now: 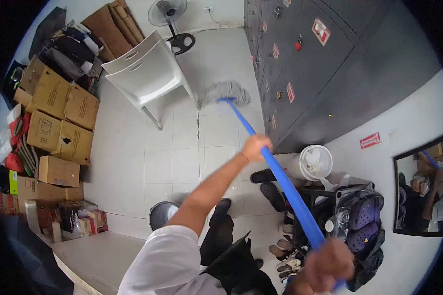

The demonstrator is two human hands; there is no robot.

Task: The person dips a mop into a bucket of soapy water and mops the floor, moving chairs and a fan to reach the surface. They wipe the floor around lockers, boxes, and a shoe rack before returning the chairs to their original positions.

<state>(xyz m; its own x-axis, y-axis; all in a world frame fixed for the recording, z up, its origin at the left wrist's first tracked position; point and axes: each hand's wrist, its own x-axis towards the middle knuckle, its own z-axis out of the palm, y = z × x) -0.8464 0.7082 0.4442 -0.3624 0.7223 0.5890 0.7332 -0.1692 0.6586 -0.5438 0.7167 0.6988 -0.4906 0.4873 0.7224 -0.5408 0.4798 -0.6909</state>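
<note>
Gripping long blue mop handle (280,177): left hand (255,147) closed mid-shaft, right hand (325,265) closed at end | grey string mop head (226,92) on white tiled floor (133,162), 12 o'clock | white plastic chair (145,69), 11 o'clock

White short sleeve (160,260), black trousers (219,236).

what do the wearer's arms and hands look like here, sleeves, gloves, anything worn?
Both hands are bare, no gloves. The left hand sits at the end of a long bare forearm; a short white sleeve covers the upper arm and shoulder. A thin band seems to circle that wrist, too blurred to confirm. The right hand is blurred; its sleeve is out of frame.
</note>
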